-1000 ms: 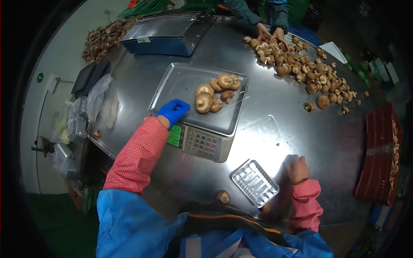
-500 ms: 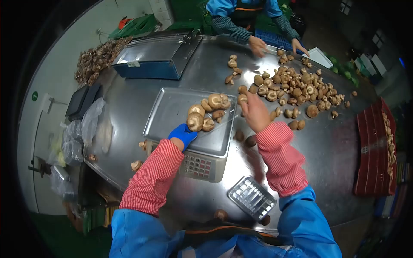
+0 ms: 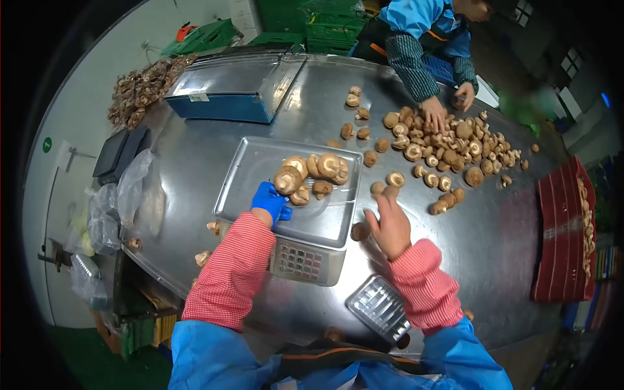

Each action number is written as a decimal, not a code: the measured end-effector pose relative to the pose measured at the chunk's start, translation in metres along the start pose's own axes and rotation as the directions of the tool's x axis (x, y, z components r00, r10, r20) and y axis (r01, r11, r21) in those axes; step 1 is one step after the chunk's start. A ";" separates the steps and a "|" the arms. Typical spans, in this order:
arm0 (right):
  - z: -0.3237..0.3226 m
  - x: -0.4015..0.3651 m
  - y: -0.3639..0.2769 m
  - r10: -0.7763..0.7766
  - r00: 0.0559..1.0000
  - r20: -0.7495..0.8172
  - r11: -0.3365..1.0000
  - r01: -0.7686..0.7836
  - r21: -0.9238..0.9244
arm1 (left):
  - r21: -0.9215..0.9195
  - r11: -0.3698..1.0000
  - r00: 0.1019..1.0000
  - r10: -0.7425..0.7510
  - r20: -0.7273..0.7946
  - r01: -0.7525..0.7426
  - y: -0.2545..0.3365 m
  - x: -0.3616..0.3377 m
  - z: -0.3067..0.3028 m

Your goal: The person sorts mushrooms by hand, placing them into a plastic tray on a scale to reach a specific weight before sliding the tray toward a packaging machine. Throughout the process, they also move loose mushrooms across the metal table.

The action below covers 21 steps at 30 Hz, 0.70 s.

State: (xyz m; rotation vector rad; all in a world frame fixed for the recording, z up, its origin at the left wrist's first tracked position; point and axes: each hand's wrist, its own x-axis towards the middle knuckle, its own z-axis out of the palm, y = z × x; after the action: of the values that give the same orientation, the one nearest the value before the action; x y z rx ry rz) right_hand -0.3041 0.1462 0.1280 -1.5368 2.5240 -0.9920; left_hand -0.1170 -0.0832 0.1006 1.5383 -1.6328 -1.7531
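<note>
My left hand (image 3: 270, 201), in a blue glove, is curled on the near corner of a clear tray of brown mushrooms (image 3: 311, 174). That tray rests on the metal pan of a scale (image 3: 250, 162). My bare right hand (image 3: 390, 224) hovers over the steel table with fingers spread and nothing in it. One loose mushroom (image 3: 359, 231) lies just left of it, and another mushroom (image 3: 377, 188) lies just beyond its fingertips. An empty clear tray (image 3: 380, 305) lies near my right sleeve.
A spread of loose mushrooms (image 3: 448, 146) covers the far right of the table, where a co-worker's hands (image 3: 434, 116) sort them. The scale's keypad (image 3: 300, 260) faces me. There is a blue-based machine (image 3: 227, 84) at the back left and a red crate (image 3: 562, 234) at the right edge.
My right hand went from the near table edge out to the tray, then drew back toward me, open. My left hand stayed on the tray's corner. The co-worker's hands shifted right.
</note>
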 end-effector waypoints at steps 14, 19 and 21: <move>-0.021 -0.123 0.061 0.441 0.897 0.039 0.877 -0.421 -0.233 | -0.433 0.888 0.986 0.165 -0.014 -0.155 0.068 0.026 -0.053; -0.025 -0.107 0.068 0.692 0.721 0.031 0.722 -0.692 -0.017 | -0.499 0.829 0.967 0.193 -0.168 -0.252 0.108 0.131 -0.098; -0.007 -0.113 0.086 0.668 0.741 -0.070 0.742 -0.670 -0.005 | -0.497 0.818 0.957 0.226 -0.183 -0.289 0.121 0.171 -0.116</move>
State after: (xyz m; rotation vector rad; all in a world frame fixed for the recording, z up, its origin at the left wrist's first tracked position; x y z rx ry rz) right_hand -0.3160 0.2679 0.0547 -0.4740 2.7825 -0.8794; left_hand -0.1402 -0.3170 0.1455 1.0825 -1.1127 -1.7254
